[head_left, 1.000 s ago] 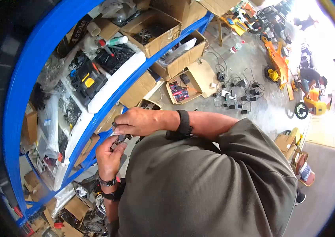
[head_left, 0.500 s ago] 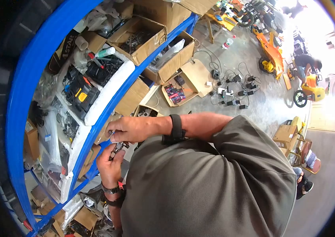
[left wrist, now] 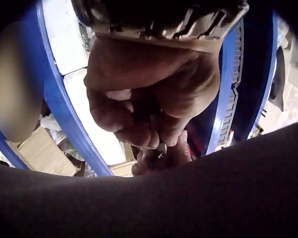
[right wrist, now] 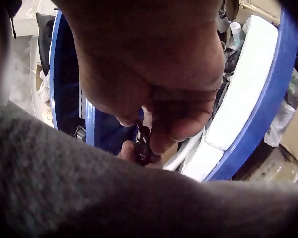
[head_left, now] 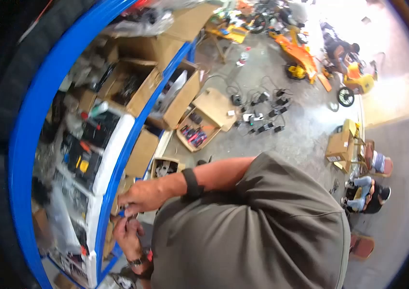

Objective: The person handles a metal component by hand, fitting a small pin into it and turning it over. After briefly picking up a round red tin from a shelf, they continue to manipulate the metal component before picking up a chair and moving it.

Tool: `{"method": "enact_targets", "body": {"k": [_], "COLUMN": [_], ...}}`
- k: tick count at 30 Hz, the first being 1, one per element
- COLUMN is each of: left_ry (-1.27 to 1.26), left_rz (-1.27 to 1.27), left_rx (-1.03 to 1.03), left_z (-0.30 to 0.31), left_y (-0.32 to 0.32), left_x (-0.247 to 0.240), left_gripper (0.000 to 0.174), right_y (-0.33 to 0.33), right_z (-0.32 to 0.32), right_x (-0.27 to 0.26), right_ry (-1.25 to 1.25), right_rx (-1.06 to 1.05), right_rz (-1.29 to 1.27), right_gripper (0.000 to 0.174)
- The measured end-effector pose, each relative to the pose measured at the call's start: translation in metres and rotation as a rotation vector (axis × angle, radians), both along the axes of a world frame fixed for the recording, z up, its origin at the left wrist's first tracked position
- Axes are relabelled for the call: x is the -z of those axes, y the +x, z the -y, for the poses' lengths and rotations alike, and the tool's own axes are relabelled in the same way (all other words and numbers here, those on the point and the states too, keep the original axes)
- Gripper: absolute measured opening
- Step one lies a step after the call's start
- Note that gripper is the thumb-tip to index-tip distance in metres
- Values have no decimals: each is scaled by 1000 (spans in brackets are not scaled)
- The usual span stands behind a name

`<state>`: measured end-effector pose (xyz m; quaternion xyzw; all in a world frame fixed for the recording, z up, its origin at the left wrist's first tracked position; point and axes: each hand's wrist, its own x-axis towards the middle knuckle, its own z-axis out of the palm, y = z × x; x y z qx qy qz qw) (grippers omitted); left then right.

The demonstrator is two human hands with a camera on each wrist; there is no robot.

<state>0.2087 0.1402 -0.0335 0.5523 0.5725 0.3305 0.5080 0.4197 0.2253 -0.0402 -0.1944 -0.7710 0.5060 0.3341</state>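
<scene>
Both hands meet in front of my chest, low on the left of the head view. My right hand (head_left: 133,204), with a black band on its wrist, reaches across from the right and pinches a small dark metal part (head_left: 128,216) from above. My left hand (head_left: 125,226), which wears a watch, grips the same part from below. In the right wrist view, the thumb and fingers of the right hand (right wrist: 154,124) pinch a dark chain-like piece (right wrist: 142,144). The left wrist view has the left hand (left wrist: 156,136) curled round a small metal end (left wrist: 162,147).
A blue shelf frame (head_left: 120,154) stands close on the left, with a white foam panel (head_left: 110,149), cardboard boxes (head_left: 134,86) and tools. On the concrete floor lie an open box (head_left: 195,130) and cabled chargers (head_left: 260,118). Orange ride-on vehicles (head_left: 301,58) and a seated person (head_left: 366,192) are farther off.
The head view has swung, so the hands now sit lower and further left in the frame. Both hands keep their hold on the small dark part.
</scene>
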Motion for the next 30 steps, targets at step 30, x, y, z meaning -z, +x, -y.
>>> {"method": "enact_targets", "body": {"k": [30], "left_ry": [-145], "left_rz": [331], "left_rx": [99], "left_z": [-30], "left_y": [29], "left_x": [0], "left_gripper": [30], "right_y": [32], "right_z": [16], "right_x": [-11], "right_ry": [65], "right_rx": [83], "right_rz": [21], "right_gripper": [22]}}
